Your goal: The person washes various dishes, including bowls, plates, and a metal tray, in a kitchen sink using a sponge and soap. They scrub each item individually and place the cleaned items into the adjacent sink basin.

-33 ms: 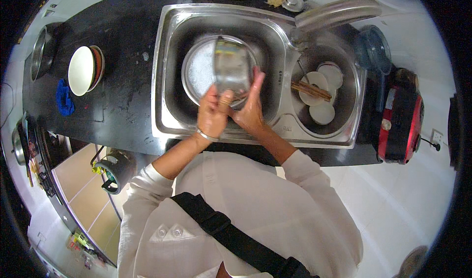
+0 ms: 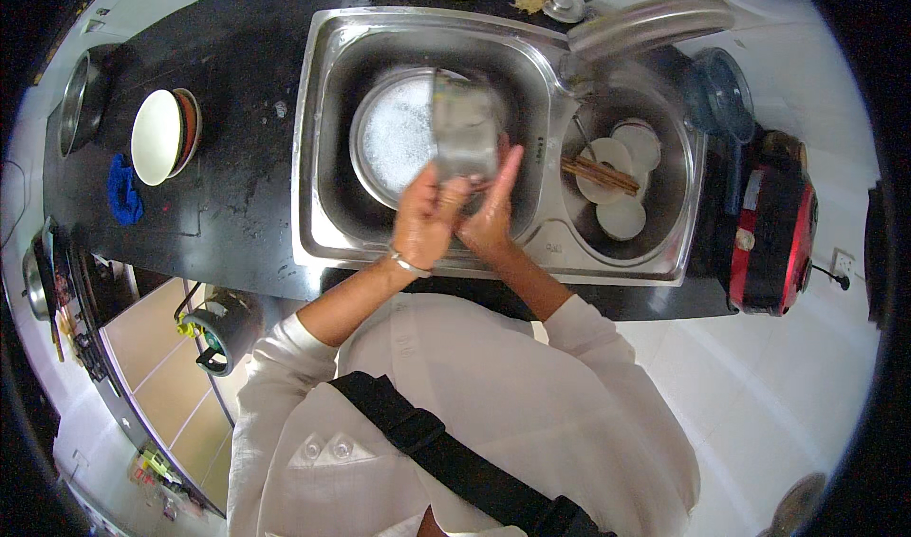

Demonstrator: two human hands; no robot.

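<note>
Over the large sink basin [image 2: 327,157] I hold a shiny metal vessel [image 2: 465,138], tipped on its side and smeared by motion. My left hand [image 2: 424,219] is closed on its near-left edge, with a bracelet at the wrist. My right hand [image 2: 492,216] grips the near-right side, its fingers stretched up along the wall. What lies between the palms is hidden. Beneath the vessel, partly covered by it, sits a round metal basin [image 2: 358,148] holding white suds [image 2: 399,124].
The smaller sink basin [image 2: 672,195] on the right holds pale bowls [image 2: 622,220] and wooden chopsticks [image 2: 603,175]. A faucet [image 2: 655,25] stands behind. Stacked bowls [image 2: 158,138] and a blue cloth [image 2: 123,191] lie left; a red-black appliance [image 2: 773,238] stands right.
The metal vessel has shifted a little to the right, uncovering more suds. Both hands have moved slightly right and nearer to me, still holding it.
</note>
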